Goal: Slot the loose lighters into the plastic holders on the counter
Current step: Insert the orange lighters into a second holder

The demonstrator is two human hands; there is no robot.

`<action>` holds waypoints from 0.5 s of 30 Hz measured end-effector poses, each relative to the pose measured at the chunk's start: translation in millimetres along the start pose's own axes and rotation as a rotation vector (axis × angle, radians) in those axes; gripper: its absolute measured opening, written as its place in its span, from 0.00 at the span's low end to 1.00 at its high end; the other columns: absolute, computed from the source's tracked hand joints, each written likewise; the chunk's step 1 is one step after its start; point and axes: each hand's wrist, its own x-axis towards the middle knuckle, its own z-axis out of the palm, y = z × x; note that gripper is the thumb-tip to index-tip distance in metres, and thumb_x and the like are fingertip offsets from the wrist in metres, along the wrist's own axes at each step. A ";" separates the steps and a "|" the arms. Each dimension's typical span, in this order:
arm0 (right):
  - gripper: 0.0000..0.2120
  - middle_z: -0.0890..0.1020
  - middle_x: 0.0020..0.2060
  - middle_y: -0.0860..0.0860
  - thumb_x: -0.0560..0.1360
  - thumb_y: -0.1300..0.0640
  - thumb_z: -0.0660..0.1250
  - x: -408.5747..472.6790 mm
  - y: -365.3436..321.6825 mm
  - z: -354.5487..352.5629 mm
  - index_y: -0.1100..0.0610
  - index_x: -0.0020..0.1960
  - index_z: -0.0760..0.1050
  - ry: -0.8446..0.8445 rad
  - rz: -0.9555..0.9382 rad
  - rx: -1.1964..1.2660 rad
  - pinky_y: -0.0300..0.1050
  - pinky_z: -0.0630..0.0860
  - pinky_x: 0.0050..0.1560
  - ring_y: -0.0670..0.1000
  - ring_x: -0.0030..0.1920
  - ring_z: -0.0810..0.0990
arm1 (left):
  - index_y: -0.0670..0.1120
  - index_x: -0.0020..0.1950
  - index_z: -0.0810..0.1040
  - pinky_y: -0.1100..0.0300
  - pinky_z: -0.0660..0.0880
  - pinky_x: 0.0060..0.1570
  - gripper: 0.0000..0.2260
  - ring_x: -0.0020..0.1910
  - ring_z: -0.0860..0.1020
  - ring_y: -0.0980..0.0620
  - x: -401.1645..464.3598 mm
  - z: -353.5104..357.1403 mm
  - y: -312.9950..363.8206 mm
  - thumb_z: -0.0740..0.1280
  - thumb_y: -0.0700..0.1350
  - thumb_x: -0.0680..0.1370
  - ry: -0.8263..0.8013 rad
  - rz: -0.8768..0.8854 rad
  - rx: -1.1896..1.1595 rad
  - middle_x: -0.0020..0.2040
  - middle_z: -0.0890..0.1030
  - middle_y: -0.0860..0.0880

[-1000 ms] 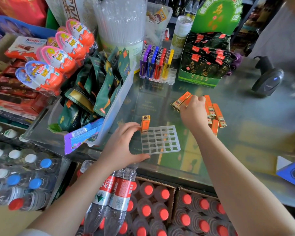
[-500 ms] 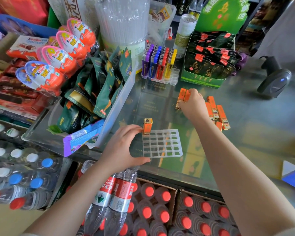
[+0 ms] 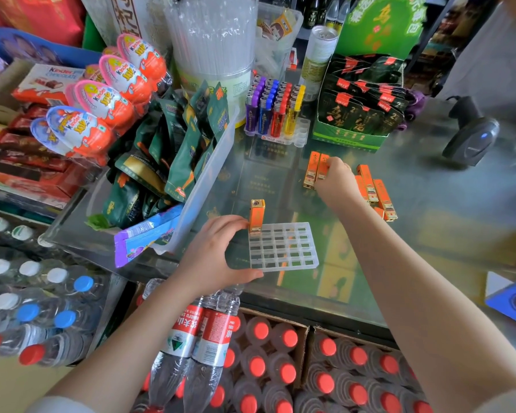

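A clear plastic grid holder lies on the glass counter near its front edge. One orange lighter stands upright in its far left corner slot. My left hand grips the holder's left side, thumb at the near edge and fingers by that lighter. My right hand pinches two orange lighters, lifted off the glass. Several more orange lighters lie loose on the counter just right of that hand.
A second holder with coloured lighters stands at the back. Left of the grid is a clear bin of green snack packs. A green tea box and a barcode scanner sit at the back right. Water bottles stand below the counter.
My right hand has picked two orange lighters out of the loose pile and turned them more upright. My left hand has stayed on the holder.
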 end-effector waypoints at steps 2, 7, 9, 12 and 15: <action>0.19 0.67 0.62 0.61 0.73 0.67 0.58 -0.2 1.4 2.1 0.63 0.63 0.64 -0.006 -0.011 -0.060 0.54 0.74 0.52 0.63 0.55 0.73 | 0.46 0.64 0.72 0.74 0.55 0.58 0.38 0.60 0.60 0.65 0.0 0.0 0.2 0.64 0.67 0.59 0.001 0.009 0.008 0.60 0.68 0.58; 0.15 0.67 0.60 0.60 0.73 0.61 0.60 6.4 -0.6 6.4 0.62 0.58 0.66 0.042 -0.029 -0.082 0.57 0.75 0.51 0.63 0.51 0.74 | 0.47 0.65 0.71 0.76 0.54 0.58 0.38 0.61 0.60 0.65 0.6 0.3 -1.0 0.65 0.66 0.60 -0.006 0.010 0.014 0.61 0.67 0.59; 0.14 0.67 0.60 0.60 0.73 0.58 0.59 12.6 -2.6 6.9 0.62 0.58 0.65 0.042 -0.022 -0.090 0.56 0.74 0.50 0.64 0.52 0.74 | 0.47 0.65 0.71 0.75 0.54 0.58 0.38 0.61 0.60 0.65 0.7 0.4 -1.7 0.65 0.67 0.60 -0.007 0.010 0.022 0.61 0.67 0.60; 0.15 0.67 0.61 0.60 0.76 0.57 0.59 21.2 -6.5 6.2 0.63 0.60 0.64 0.074 -0.003 -0.166 0.54 0.71 0.48 0.65 0.56 0.73 | 0.48 0.65 0.70 0.74 0.54 0.58 0.38 0.61 0.60 0.65 0.5 0.7 -3.0 0.65 0.67 0.60 -0.004 0.015 0.030 0.61 0.66 0.61; 0.17 0.69 0.62 0.61 0.75 0.62 0.60 26.3 -9.4 -0.5 0.64 0.63 0.65 0.111 0.032 -0.300 0.54 0.72 0.52 0.64 0.61 0.70 | 0.48 0.65 0.70 0.69 0.57 0.60 0.38 0.62 0.61 0.63 0.3 1.3 -3.2 0.65 0.66 0.60 0.001 0.018 0.030 0.61 0.66 0.60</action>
